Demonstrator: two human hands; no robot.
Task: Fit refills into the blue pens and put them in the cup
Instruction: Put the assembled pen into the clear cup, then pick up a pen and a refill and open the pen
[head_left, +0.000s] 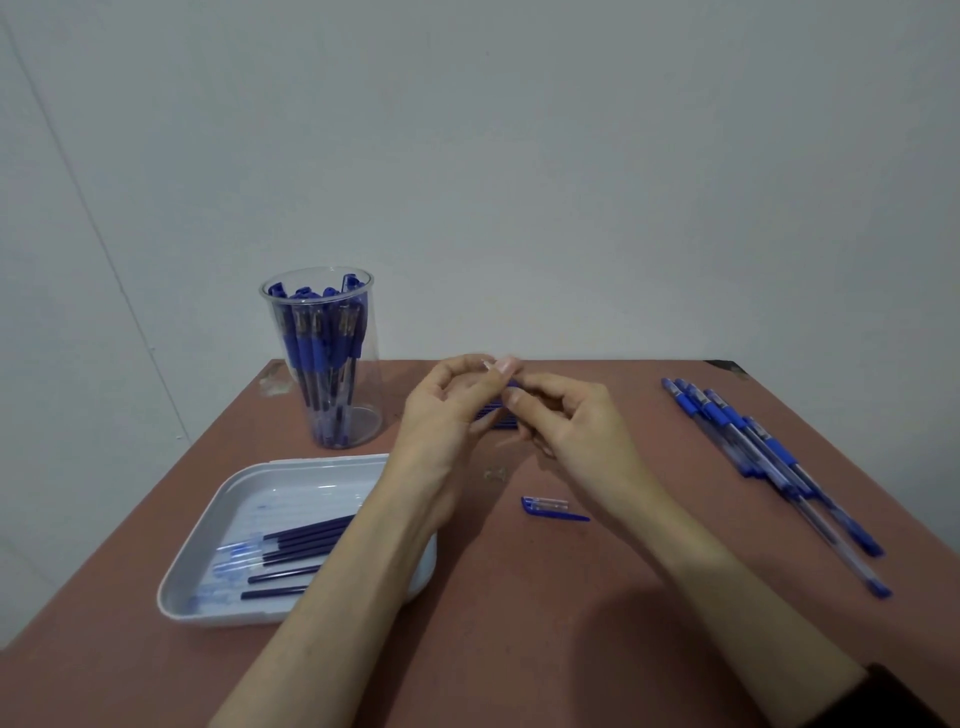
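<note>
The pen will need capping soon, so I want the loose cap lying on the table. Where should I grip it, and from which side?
Probably pinch the cap across its clear tube, coming down from above. It lies flat, long axis roughly left to right, so both long sides are free; the thin blue clip along its near side gives little to hold.

Both forearms reach forward from bottom edge, converging mid-frame. Left hand (441, 415) raised, thumb and forefinger pinching pen (501, 415) end. Right hand (571, 421) fingers curled round same pen, touching left hand.
</note>
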